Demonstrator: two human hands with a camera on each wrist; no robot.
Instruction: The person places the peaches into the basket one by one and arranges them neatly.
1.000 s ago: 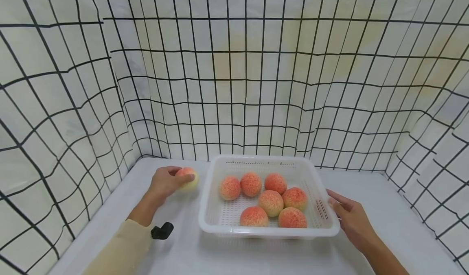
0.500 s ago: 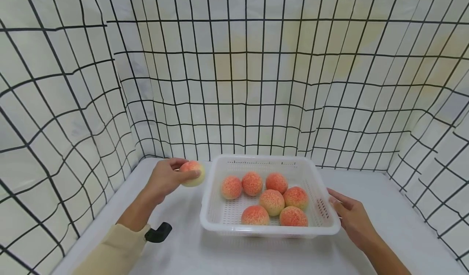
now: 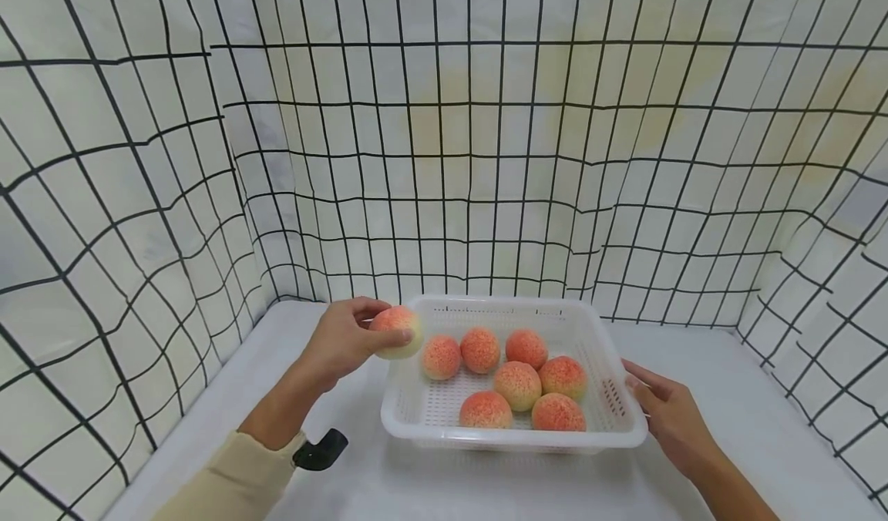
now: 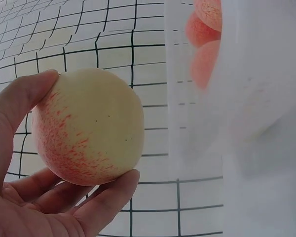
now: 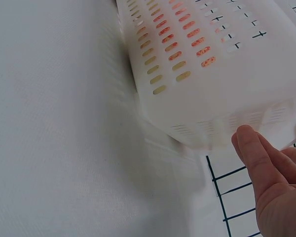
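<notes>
My left hand [image 3: 344, 344] grips a peach [image 3: 398, 331], with the thumb on one side and the fingers around the other. The left wrist view shows this peach [image 4: 91, 126] pale yellow with a red-speckled side. It hangs at the left rim of a white plastic basket [image 3: 509, 438]. Several red-speckled peaches [image 3: 516, 386] lie inside the basket. At the basket's right side, my right hand [image 3: 669, 417] touches the rim. In the right wrist view, fairly straight fingers [image 5: 256, 160] rest against the slotted basket wall [image 5: 197, 98]; the thumb is mostly out of frame.
A white table surface [image 3: 388, 490] carries the basket. White walls with a black grid [image 3: 479, 159] enclose it at the back and on both sides. A black strap-like piece [image 3: 321, 450] sits at the left sleeve's cuff.
My left hand has lifted the peach and carried it right, from the table left of the basket to the basket's left rim. The right hand and the basket stay nearly in place.
</notes>
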